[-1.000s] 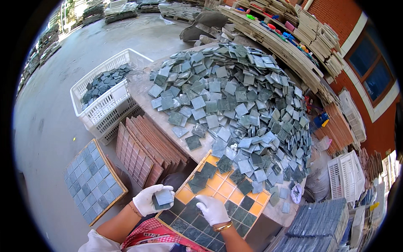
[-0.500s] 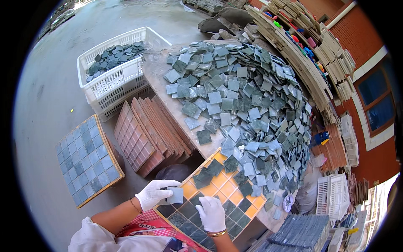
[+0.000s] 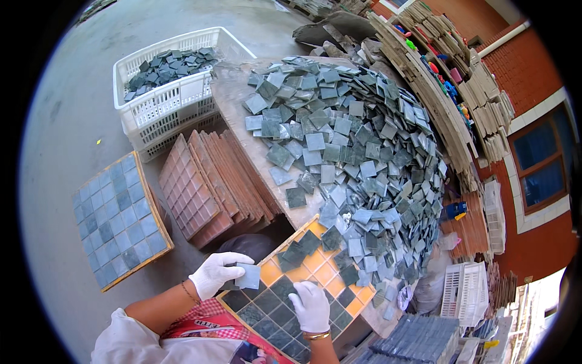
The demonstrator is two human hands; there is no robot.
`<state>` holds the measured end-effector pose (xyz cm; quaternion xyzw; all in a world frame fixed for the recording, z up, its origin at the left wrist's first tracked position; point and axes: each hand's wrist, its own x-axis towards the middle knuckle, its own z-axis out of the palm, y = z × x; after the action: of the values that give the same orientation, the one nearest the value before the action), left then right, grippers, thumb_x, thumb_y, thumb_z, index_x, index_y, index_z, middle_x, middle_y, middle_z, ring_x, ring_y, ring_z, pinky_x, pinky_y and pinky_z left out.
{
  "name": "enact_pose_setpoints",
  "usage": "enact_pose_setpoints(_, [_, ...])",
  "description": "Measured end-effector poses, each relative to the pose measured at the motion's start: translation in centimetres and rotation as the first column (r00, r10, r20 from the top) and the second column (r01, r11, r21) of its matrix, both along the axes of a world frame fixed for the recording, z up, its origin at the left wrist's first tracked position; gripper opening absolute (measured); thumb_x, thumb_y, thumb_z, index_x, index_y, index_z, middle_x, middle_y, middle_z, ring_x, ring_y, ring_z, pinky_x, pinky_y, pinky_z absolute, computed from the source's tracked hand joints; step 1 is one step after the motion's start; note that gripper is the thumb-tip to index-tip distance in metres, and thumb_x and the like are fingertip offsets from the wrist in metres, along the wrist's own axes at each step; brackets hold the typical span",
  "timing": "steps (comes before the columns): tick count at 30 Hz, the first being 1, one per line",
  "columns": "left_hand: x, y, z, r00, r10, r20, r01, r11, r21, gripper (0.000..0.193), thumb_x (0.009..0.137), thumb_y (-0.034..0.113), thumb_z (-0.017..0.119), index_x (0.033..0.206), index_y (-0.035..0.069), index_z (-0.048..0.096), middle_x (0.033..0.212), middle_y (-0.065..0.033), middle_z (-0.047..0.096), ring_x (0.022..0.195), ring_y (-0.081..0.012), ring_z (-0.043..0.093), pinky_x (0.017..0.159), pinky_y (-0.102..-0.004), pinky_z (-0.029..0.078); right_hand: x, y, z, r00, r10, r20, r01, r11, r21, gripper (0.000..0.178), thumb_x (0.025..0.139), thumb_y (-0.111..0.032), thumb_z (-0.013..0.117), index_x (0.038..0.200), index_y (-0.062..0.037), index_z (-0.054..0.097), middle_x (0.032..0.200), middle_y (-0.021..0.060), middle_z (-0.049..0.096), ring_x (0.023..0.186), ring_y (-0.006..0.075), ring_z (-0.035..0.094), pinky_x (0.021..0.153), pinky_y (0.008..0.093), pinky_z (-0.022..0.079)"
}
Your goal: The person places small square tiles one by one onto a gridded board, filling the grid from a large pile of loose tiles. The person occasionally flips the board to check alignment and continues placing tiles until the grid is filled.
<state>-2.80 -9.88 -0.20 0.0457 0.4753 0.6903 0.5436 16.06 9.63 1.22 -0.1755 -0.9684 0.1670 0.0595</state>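
My left hand (image 3: 215, 274), in a white glove, is closed on a pale blue-grey square tile (image 3: 248, 276) at the left edge of an orange grid tray (image 3: 319, 262). Dark green-grey tiles (image 3: 267, 304) fill the tray's near cells. Several loose dark tiles (image 3: 301, 246) lie across its far cells. My right hand (image 3: 313, 308), also gloved, is bent down over the filled cells. Its fingers are curled, and whatever lies under the fingertips is hidden.
A big heap of loose tiles (image 3: 357, 145) covers the table beyond the tray. To the left stand a tile-filled grid board (image 3: 118, 212), stacked reddish grid trays (image 3: 197, 182) and a white crate (image 3: 170, 100) holding dark tiles. Stacked tiles (image 3: 418, 340) and a white basket (image 3: 464, 294) stand at right.
The view has shifted slightly. My left hand still holds the pale tile, and my right hand has moved a little to the right over the tray.
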Motion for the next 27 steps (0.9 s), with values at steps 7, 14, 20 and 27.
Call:
enact_pose_setpoints(7, [-0.1,-0.2,-0.7,0.995,0.042,0.085,-0.047,0.998,0.052,0.031,0.085,0.008,0.058,0.114,-0.001,0.06,0.1,-0.0076,0.065,0.089,-0.0165,0.062,0.078,-0.0313,0.052,-2.7,-2.3,-0.6,0.998,-0.069,-0.012,0.067,0.987,-0.149,0.038,0.081,-0.024,0.069,0.115,-0.0112,0.057,0.109,0.0133,0.058,0.097,0.0318,0.059,0.079,0.0393,0.051])
enact_pose_setpoints(14, [-0.2,-0.6,-0.6,0.99,-0.091,-0.11,0.091,0.996,-0.006,0.033,0.085,0.005,0.051,0.116,0.002,0.062,0.101,-0.0068,0.062,0.088,-0.0147,0.06,0.076,-0.0299,0.052,-6.6,4.3,-1.0,0.996,-0.075,-0.043,0.077,0.996,0.041,0.058,0.075,-0.029,0.074,0.124,-0.0089,0.051,0.119,0.0164,0.052,0.108,0.0343,0.053,0.088,0.0421,0.047])
enact_pose_setpoints(20, [-1.1,-1.2,-0.7,0.994,0.007,-0.106,-0.013,0.998,-0.055,0.031,0.085,0.007,0.056,0.114,-0.001,0.061,0.101,-0.0068,0.064,0.093,-0.0152,0.06,0.084,-0.0308,0.049,-5.9,4.1,1.4,0.956,-0.261,-0.137,0.286,0.934,0.214,0.073,0.064,-0.036,0.081,0.123,-0.007,0.048,0.113,0.0163,0.052,0.104,0.0336,0.054,0.084,0.0416,0.048])
enact_pose_setpoints(27, [-1.2,-0.3,0.2,0.975,0.052,-0.216,-0.051,0.999,0.01,0.028,0.083,0.005,0.054,0.11,0.0,0.063,0.099,-0.0047,0.06,0.087,-0.0124,0.057,0.075,-0.0277,0.052,-6.4,-0.8,-0.4,0.976,-0.215,0.035,0.218,0.963,-0.158,0.067,0.067,-0.033,0.08,0.121,-0.0069,0.051,0.112,0.0169,0.054,0.099,0.033,0.057,0.082,0.0391,0.049])
